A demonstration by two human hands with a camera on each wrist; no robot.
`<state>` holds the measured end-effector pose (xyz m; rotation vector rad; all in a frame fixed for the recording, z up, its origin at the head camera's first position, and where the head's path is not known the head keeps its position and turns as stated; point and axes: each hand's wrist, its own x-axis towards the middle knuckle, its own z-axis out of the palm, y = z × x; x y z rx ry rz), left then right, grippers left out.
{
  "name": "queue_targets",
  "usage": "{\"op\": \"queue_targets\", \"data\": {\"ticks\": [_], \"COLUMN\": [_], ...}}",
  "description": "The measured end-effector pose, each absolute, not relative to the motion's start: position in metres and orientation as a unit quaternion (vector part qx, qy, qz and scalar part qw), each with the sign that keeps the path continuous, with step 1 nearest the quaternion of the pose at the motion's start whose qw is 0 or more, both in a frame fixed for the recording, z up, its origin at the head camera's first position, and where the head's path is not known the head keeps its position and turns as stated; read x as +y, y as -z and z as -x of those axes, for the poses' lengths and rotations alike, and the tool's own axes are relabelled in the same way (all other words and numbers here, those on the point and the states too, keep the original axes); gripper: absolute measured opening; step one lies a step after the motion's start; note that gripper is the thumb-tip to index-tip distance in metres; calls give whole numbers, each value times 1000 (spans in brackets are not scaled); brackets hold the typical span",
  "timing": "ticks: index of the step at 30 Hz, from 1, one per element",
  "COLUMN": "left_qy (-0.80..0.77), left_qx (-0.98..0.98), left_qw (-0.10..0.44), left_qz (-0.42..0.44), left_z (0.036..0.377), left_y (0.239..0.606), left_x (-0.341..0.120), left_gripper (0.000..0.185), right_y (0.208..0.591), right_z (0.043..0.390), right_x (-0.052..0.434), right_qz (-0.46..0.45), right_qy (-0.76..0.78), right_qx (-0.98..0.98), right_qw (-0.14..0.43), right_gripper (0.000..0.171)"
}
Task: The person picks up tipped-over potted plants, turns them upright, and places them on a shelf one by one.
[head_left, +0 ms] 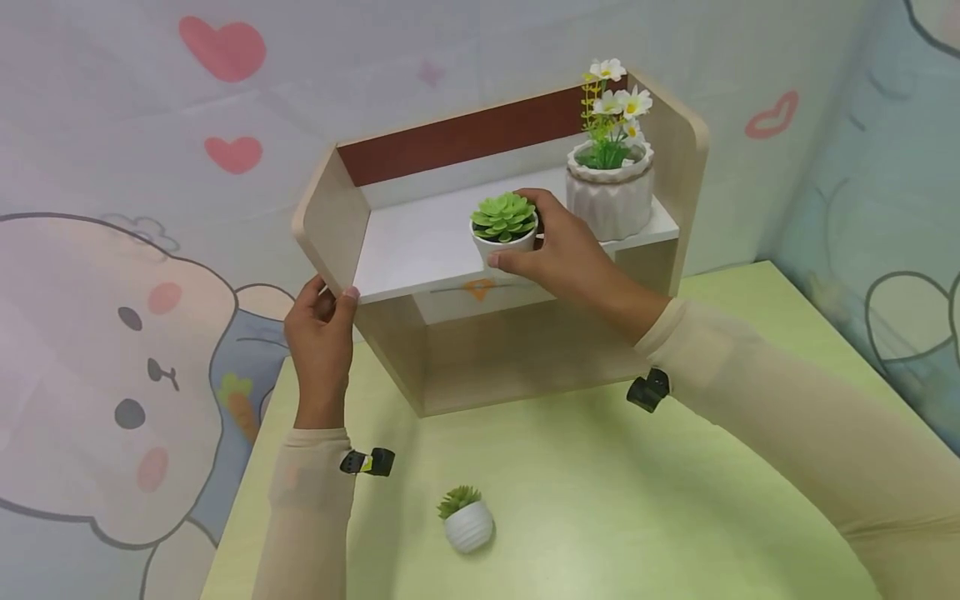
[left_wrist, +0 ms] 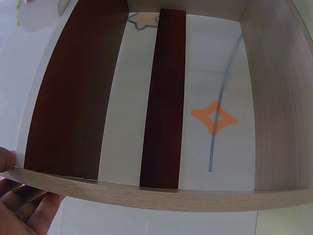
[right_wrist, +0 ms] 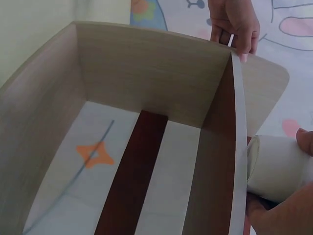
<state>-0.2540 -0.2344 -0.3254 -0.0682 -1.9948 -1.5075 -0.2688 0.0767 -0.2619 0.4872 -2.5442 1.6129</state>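
My right hand (head_left: 573,250) pinches a potted succulent (head_left: 504,218) between thumb and fingers at the front edge of the upper board (head_left: 420,242), left of the flowerpot (head_left: 609,200); base contact, cannot tell. My left hand (head_left: 321,333) grips the shelf's left side panel (head_left: 328,221). Smaller plant (head_left: 468,527) on the worktop (head_left: 570,508), in front.

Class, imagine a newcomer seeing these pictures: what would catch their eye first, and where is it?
Probably the bright green plant in its white pot, held by the right hand at the front edge of the shelf's white upper board. Next come the white flowers in a larger pot at that board's right end. A smaller potted plant also stands out on the pale green table in front.
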Motion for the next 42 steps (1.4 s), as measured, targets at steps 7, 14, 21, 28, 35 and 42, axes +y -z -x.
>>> {"op": "queue_targets", "data": {"ticks": [7,14,21,28,35,42], "left_qy": [572,571,566,566,558,558], "left_qx": [-757,-758,-761,-759,-761,-764], "left_qw": [314,313,316,320,327,323], "left_qz": [28,25,17,25,37,30], "left_z": [254,255,255,254,258,256], "left_y": [327,332,334,329,327,328], "left_x": [-235,-236,-237,-236,-237,-238], "left_gripper": [40,40,41,40,39,40], "right_y": [256,256,258,265,279,303], "right_z": [276,283,286,278,251,220], "right_x": [73,69,68,79,97,103], "right_qz": [-143,-141,-146,-157,-196,-224], "right_qy": [-512,-498,-484,-533,-602,-598], "right_qx": [-845,-854,-862,-830,-770,-766], "right_qw": [54,51,42,53,81,70], "right_gripper": [96,99,102,97,77,59]}}
